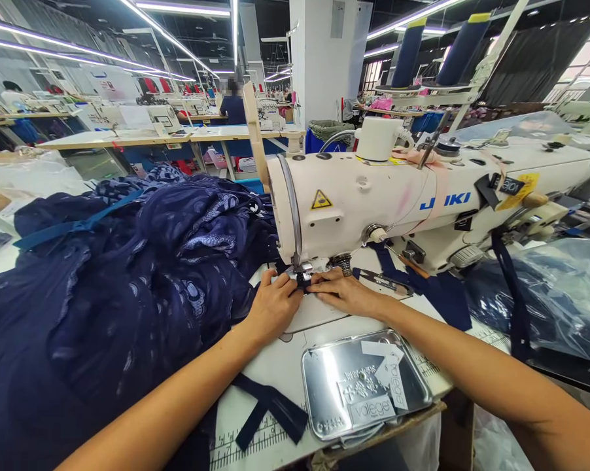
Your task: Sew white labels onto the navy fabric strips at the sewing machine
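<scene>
Little dark fabric point(303, 280) shows between left hand point(274, 305) and right hand point(345, 294); whether either grips it, I cannot tell.

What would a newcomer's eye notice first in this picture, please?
The eye would probably fall first on the big white sewing machine at centre and right, and on the heap of dark blue patterned fabric filling the left. Below the machine's left end, the left hand and right hand are close together. Nearer the viewer, right of centre, lies a shiny metal tin with paper labels on top.
</scene>
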Motion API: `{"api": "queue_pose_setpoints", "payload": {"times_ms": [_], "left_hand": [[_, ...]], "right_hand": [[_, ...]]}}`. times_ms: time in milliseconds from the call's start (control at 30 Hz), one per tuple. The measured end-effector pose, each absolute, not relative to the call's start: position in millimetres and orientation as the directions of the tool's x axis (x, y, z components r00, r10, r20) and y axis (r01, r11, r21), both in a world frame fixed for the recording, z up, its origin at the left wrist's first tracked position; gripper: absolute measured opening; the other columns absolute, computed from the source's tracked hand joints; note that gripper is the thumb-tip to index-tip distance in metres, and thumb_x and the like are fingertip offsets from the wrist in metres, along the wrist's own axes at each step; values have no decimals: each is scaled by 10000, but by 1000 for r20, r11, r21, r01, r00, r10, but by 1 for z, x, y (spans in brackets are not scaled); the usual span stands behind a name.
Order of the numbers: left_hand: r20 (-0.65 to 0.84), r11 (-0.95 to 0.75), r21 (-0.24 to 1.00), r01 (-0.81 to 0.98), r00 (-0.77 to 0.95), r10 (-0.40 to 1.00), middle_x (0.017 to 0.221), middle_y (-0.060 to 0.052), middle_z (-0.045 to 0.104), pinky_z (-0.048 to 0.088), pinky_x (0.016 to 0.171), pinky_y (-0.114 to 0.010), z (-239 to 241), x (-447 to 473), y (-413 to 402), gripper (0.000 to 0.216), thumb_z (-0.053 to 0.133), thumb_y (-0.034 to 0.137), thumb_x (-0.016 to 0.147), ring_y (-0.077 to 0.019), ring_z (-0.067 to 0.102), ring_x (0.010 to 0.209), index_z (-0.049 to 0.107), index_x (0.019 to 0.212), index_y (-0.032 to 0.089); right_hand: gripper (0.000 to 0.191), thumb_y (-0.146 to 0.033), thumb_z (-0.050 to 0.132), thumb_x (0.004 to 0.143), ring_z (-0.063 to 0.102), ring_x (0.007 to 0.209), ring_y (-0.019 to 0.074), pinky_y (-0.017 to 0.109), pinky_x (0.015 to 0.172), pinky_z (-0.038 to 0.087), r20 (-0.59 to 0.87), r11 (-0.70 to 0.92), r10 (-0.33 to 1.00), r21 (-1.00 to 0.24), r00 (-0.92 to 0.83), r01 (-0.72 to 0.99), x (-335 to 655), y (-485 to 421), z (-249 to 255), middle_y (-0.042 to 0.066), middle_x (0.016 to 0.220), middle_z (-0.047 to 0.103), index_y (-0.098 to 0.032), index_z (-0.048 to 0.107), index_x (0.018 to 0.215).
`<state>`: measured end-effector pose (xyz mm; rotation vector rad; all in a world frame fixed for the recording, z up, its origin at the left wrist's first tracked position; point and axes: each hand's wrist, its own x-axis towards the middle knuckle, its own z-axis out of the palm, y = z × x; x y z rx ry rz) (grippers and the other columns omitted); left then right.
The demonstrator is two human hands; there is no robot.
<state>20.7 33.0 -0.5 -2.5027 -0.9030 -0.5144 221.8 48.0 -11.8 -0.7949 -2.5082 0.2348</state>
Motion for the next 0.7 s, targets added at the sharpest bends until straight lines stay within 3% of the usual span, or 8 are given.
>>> {"api": "queue_pose_setpoints", "payload": {"times_ms": [100,267,367,533,700], "left_hand": [[468,-697,-296,653,735,490,674,-18,600,335,771,-363,-1,22,33,184,493,136,826,-161,516,708,609,689,175],[424,-712,-267,650,742,519,681,-30,609,357,699,-330,-1,21,35,187,491,144,824,-173,527,706,608,679,164],[388,-738,-192,646,741,548,805,-41,651,369,720,-335,1,18,33,163,476,146,830,-189,551,789,630,782,165],[315,-766,-82,638,746,587,1092,-53,632,352,840,-395,7,10,20,258,430,111,841,-207,543,1003,595,1027,180],[228,-726,-93,681,725,650,1175,-84,586,356,873,-442,9,9,12,329,407,84,834,-234,515,1084,567,1102,186]], "right_hand": [[227,-168,440,874,545,901,162,309,797,431,436,853,522,-246,-733,461,224,48,-10,68,979,597,-174,635,989],[253,-148,387,891,527,853,177,295,720,447,405,888,400,53,-822,458,224,47,-4,84,941,599,-153,617,996],[245,-124,384,889,514,852,188,295,699,449,334,875,374,182,-865,449,222,46,-2,74,898,600,-149,607,987],[221,-118,413,876,504,877,199,306,712,457,350,858,379,216,-857,467,221,43,-3,86,946,591,-142,600,991],[248,-87,408,849,510,864,192,295,703,465,415,863,375,170,-829,475,221,42,-5,94,956,592,-136,604,992]]}}
